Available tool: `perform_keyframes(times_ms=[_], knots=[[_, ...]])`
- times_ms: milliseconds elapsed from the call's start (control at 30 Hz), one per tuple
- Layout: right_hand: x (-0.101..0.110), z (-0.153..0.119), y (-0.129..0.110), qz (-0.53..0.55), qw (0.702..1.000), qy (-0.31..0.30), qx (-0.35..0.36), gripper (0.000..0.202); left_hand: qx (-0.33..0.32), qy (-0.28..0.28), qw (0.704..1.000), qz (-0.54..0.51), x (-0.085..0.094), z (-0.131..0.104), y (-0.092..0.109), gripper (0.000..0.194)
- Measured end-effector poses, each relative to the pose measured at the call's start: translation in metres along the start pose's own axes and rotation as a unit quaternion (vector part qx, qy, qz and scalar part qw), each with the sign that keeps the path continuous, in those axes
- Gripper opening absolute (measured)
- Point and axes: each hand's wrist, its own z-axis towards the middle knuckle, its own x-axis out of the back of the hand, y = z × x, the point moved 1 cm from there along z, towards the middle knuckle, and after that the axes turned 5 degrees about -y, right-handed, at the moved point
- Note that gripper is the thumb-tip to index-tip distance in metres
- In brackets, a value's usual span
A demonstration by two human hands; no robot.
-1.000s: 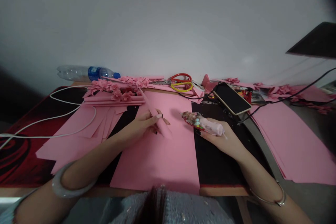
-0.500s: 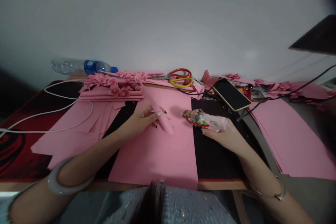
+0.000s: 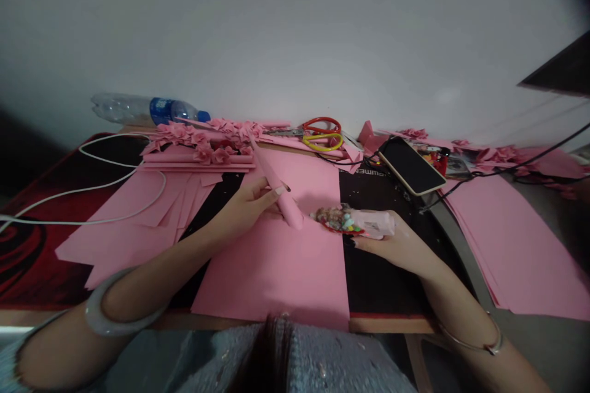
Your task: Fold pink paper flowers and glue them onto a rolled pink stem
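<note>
My left hand [image 3: 252,204] is closed around a slanting roll of pink paper [image 3: 290,209], thumb on top and fingers beneath. Its lower end points toward me above a large pink paper sheet [image 3: 276,270]. In my right hand [image 3: 400,244] is a pale pink bottle-like object [image 3: 374,223] with a narrow front end. Its front part carries a crust of brown, red, green and blue bits, and its exact kind is unclear. That front end points left, close to the roll's lower end; whether they touch I cannot tell.
Paper flowers [image 3: 207,150] and rolled tubes lie along the wall, with scissors [image 3: 322,135] nearby. A phone [image 3: 412,166] and black cable [image 3: 454,187] are at the right, beside stacked pink sheets [image 3: 520,245]. Left are cut sheets [image 3: 124,221], a white cord [image 3: 106,220] and a plastic bottle [image 3: 133,109].
My right hand has brought the bottle-like object's front end slightly left and down, nearer the paper roll. My left hand keeps its hold on the roll, and the view has shifted a little.
</note>
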Motion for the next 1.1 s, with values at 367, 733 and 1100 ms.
perform_keyframes(times_ms=[367,733,1100], knots=[[0.015,-0.002,0.0,-0.238,0.968,0.064,0.045,0.038,-0.013,0.004,1.0,-0.022,0.003,0.002,-0.003,0.023],[0.042,-0.009,0.031,-0.308,0.945,0.101,-0.044,0.044,0.034,0.027,0.991,-0.13,0.0,0.006,-0.002,0.016],[0.04,-0.002,-0.015,-0.319,0.942,0.1,0.032,0.051,0.091,0.04,0.969,-0.224,-0.011,0.019,-0.002,0.011]])
